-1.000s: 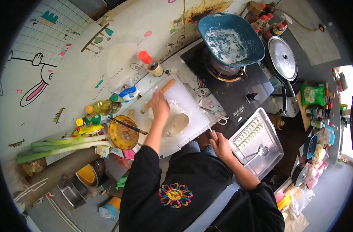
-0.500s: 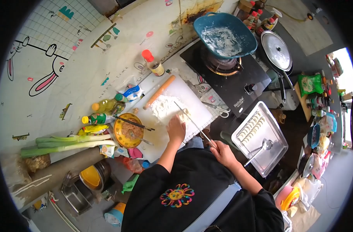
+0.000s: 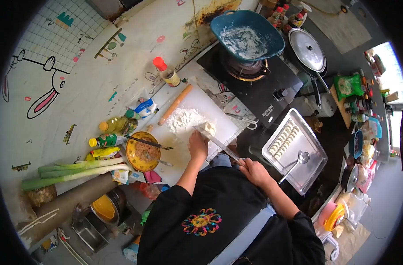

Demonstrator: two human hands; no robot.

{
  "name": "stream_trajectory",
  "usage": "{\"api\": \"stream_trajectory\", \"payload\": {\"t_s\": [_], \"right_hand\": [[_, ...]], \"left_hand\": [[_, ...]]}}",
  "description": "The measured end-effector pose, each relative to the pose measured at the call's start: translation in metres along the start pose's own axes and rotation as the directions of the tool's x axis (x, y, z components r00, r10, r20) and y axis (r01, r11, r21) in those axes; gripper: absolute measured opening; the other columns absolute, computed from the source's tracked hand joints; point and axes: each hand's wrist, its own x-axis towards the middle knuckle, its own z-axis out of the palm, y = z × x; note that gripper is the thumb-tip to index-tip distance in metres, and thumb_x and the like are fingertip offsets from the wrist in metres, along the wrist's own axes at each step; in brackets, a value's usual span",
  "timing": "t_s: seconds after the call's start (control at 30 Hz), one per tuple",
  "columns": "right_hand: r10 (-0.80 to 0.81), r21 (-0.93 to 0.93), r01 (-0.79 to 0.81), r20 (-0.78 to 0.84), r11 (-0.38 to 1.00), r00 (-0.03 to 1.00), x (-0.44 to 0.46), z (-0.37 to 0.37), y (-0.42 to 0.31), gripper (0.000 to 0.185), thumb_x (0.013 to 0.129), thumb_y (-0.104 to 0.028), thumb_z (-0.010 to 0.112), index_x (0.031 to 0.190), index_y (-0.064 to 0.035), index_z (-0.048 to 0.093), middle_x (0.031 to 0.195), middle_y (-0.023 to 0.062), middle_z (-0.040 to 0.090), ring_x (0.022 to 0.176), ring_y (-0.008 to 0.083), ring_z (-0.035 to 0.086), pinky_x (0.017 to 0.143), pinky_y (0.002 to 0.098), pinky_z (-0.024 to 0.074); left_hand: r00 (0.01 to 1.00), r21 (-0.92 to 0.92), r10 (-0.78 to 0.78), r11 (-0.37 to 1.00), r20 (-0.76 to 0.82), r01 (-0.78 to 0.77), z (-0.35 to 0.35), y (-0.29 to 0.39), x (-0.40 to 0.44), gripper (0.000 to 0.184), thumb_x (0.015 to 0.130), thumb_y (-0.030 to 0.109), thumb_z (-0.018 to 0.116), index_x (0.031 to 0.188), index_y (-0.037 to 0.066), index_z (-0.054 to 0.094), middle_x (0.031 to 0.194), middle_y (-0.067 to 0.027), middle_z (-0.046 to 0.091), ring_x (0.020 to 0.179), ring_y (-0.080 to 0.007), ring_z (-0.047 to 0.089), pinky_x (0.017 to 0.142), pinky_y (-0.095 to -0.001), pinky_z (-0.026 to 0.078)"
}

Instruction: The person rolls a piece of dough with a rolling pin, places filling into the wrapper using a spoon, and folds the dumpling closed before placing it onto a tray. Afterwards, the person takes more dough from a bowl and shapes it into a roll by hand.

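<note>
Left hand [image 3: 198, 147] curled by knife [image 3: 219, 143], pinch unclear, likely steadying dough [image 3: 210, 128] at its 1 o'clock | right hand [image 3: 255, 172] wraps handle for control | rolling pin [image 3: 175, 104], 11 o'clock, clear of blade

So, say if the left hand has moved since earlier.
Yes: the left hand has gone from over the rolling pin toward the near edge of the white board.

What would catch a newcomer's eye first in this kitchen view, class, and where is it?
Probably the big teal basin, dusted white inside, over the burner at the top. Next, the rows of pale dumplings on the metal tray, right of the white board. Then the long knife in the right hand, its blade slanting over the board, close to the left hand.
</note>
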Motion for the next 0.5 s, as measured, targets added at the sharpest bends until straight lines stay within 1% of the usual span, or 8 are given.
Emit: {"api": "stream_trajectory", "payload": {"t_s": [0.07, 0.17, 0.27, 0.37, 0.47, 0.5], "right_hand": [[0.034, -0.019, -0.033, 0.037, 0.999, 0.999, 0.006, 0.003, 0.006, 0.034, 0.091, -0.036, 0.053, 0.091, -0.0013, 0.051, 0.083, 0.0238, 0.060, 0.084, 0.0430, 0.058, 0.070, 0.0474, 0.0465], [0.070, -0.020, -0.069, 0.064, 0.997, 0.996, 0.012, 0.007, 0.013, 0.036, 0.091, -0.038, 0.052, 0.093, -0.0018, 0.051, 0.085, 0.0239, 0.061, 0.085, 0.0428, 0.058, 0.071, 0.0478, 0.0467], [0.016, -0.043, -0.014, 0.045, 0.999, 0.999, 0.016, 0.012, 0.014, 0.037, 0.091, -0.039, 0.051, 0.093, -0.0024, 0.051, 0.085, 0.0240, 0.061, 0.084, 0.0429, 0.058, 0.071, 0.0489, 0.0469], [0.032, -0.098, -0.026, 0.060, 0.995, 0.998, 0.026, 0.025, 0.028, 0.036, 0.091, -0.039, 0.050, 0.096, -0.0032, 0.051, 0.084, 0.0234, 0.062, 0.081, 0.0430, 0.059, 0.070, 0.0500, 0.0469], [-0.049, -0.097, 0.054, 0.051, 0.994, 0.998, 0.033, 0.024, 0.025, 0.035, 0.092, -0.038, 0.050, 0.098, -0.0036, 0.050, 0.084, 0.0229, 0.062, 0.080, 0.0429, 0.059, 0.070, 0.0502, 0.0470], [-0.028, -0.100, 0.033, 0.056, 0.994, 0.998, 0.037, 0.028, 0.030, 0.034, 0.092, -0.038, 0.049, 0.098, -0.0036, 0.050, 0.084, 0.0228, 0.062, 0.080, 0.0427, 0.059, 0.070, 0.0500, 0.0471]], "left_hand": [[1.000, -0.001, 0.011, 1.000, 0.023, -0.011, -0.001, -0.001, -0.001, 0.049, 0.080, 0.014, 0.065, 0.122, 0.002, 0.043, 0.124, -0.0161, 0.049, 0.116, -0.0363, 0.044, 0.086, -0.0548, 0.039], [0.994, 0.034, 0.083, 0.996, -0.066, -0.081, 0.020, -0.017, -0.004, 0.056, 0.081, 0.015, 0.064, 0.129, 0.002, 0.039, 0.129, -0.0165, 0.044, 0.120, -0.0362, 0.040, 0.090, -0.0560, 0.037], [0.998, 0.045, 0.059, 0.997, -0.016, -0.059, 0.027, -0.022, -0.005, 0.060, 0.081, 0.017, 0.063, 0.132, 0.001, 0.036, 0.134, -0.0169, 0.040, 0.123, -0.0369, 0.036, 0.092, -0.0568, 0.035], [0.997, 0.017, 0.079, 0.997, -0.009, -0.078, 0.025, -0.022, -0.005, 0.060, 0.082, 0.017, 0.063, 0.132, 0.000, 0.036, 0.134, -0.0181, 0.040, 0.123, -0.0380, 0.036, 0.093, -0.0564, 0.035], [0.992, 0.038, 0.109, 0.994, -0.058, -0.106, 0.025, -0.021, -0.007, 0.059, 0.082, 0.017, 0.063, 0.132, -0.002, 0.038, 0.134, -0.0195, 0.040, 0.123, -0.0388, 0.037, 0.094, -0.0559, 0.034], [0.993, 0.038, 0.108, 0.994, -0.055, -0.106, 0.024, -0.020, -0.007, 0.058, 0.082, 0.017, 0.063, 0.131, -0.002, 0.038, 0.134, -0.0200, 0.040, 0.123, -0.0389, 0.037, 0.094, -0.0557, 0.034]]}}
